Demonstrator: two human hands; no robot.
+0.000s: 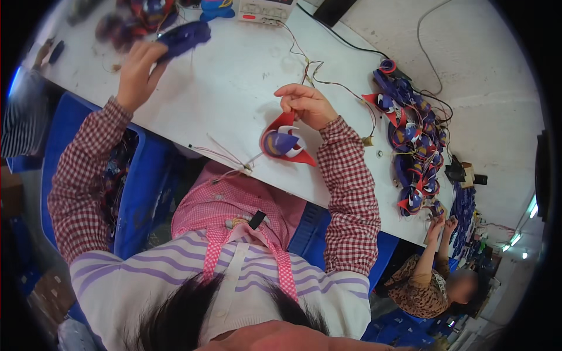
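Observation:
In my left hand, over the far left of the table, is a dark blue-purple curved part, slightly blurred. The thumb and fingers close on its near end. My right hand is near the middle of the table. Its thumb and fingers pinch the upper tip of a red, white and purple plastic piece, with pointed red ends and a rounded purple centre. This piece hangs just over or rests on the white tabletop; I cannot tell which.
Thin wires lie at the table's near edge. A white box with leads stands at the back. On the right is a heap of similar wired pieces, with a co-worker beyond. A blue bin stands at my left.

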